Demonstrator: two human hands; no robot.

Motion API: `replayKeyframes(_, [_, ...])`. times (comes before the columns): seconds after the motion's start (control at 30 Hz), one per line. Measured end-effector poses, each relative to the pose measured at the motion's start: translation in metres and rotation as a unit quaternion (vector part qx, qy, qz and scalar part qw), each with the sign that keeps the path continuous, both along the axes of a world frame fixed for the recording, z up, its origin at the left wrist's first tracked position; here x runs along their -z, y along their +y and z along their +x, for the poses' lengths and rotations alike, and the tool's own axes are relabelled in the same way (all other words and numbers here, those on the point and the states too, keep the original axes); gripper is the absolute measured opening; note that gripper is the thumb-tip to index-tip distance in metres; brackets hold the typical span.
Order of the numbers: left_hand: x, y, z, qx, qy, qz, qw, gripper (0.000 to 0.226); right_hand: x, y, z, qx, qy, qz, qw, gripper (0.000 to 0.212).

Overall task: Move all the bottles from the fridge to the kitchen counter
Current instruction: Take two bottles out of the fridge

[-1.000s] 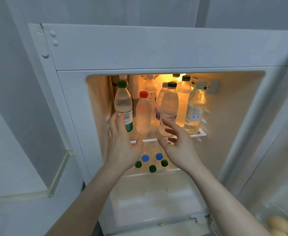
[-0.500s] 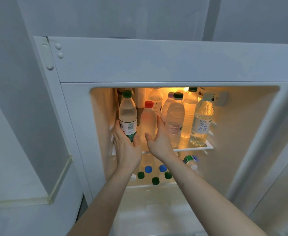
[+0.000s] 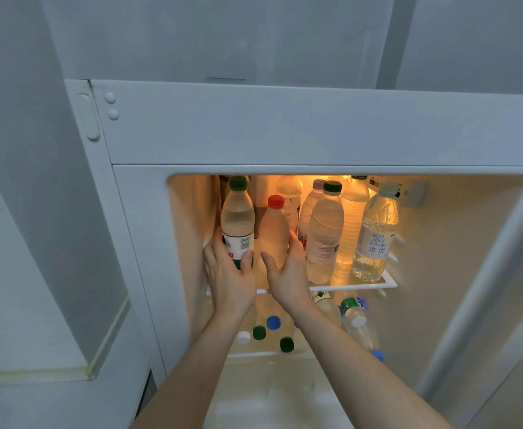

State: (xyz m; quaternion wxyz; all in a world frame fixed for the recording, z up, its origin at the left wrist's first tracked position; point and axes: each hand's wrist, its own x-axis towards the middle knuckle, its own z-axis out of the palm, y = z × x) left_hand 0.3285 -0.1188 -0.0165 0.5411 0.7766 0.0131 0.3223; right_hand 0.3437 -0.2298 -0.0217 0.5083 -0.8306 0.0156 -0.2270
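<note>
The open fridge (image 3: pixel 316 128) is lit inside and holds several plastic bottles on its glass shelf (image 3: pixel 362 285). My left hand (image 3: pixel 227 278) grips the green-capped bottle (image 3: pixel 238 218) at the shelf's left end, thumb across its label. My right hand (image 3: pixel 286 275) wraps the base of the red-capped bottle (image 3: pixel 274 227) beside it. To their right stand a dark-green-capped bottle (image 3: pixel 325 233) and a clear "Bon Jour Foret" bottle (image 3: pixel 374 239), with more behind. Several bottles (image 3: pixel 272 332) stand on the level below, seen by their caps, and one bottle (image 3: pixel 357 326) lies tilted there.
The fridge's left wall (image 3: pixel 189 230) is close against my left hand. A white cabinet panel (image 3: pixel 31 243) stands left of the fridge. The fridge's right frame (image 3: pixel 495 274) runs down the right side. The kitchen counter is out of view.
Both hands moved further onto the shelf and closed round their bottles: the left on the green-capped one, the right on the red-capped one. The view has come nearer to the fridge.
</note>
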Motion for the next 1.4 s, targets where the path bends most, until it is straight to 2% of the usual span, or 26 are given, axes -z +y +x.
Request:
replayKeyframes(0.4, [0.003,0.011,0.002,0.097,0.037,-0.035,0.994,0.068,0.012,-0.008,-0.001,-0.024,-0.003,0.019,1.0,0.077])
replayKeyframes(0.77, [0.001,0.008,-0.016,0.044,0.006,0.005,0.999,0.071,0.019,-0.01,-0.001,-0.012,-0.04,0.038,0.998,0.079])
replayKeyframes(0.9, [-0.006,0.003,-0.028,0.028,0.0,0.027,0.999,0.076,0.019,-0.013,-0.004,-0.037,-0.043,0.058,0.997,0.079])
replayKeyframes(1.0, [-0.01,-0.001,-0.054,0.027,0.003,0.004,1.0,0.074,0.017,-0.017,-0.006,-0.067,-0.043,0.075,0.994,0.079])
replayKeyframes(1.13, [-0.017,0.001,-0.104,0.025,0.009,0.028,0.999,0.067,0.012,-0.018,-0.015,-0.09,-0.064,0.106,0.988,0.077])
replayKeyframes(1.23, [-0.023,0.009,-0.148,0.023,0.018,0.012,1.0,0.061,0.005,-0.014,-0.033,-0.105,-0.117,0.117,0.981,0.072])
replayKeyframes(1.4, [-0.02,0.03,-0.23,-0.044,0.04,-0.028,0.998,0.054,0.005,0.004,-0.077,-0.174,-0.2,0.129,0.956,0.068])
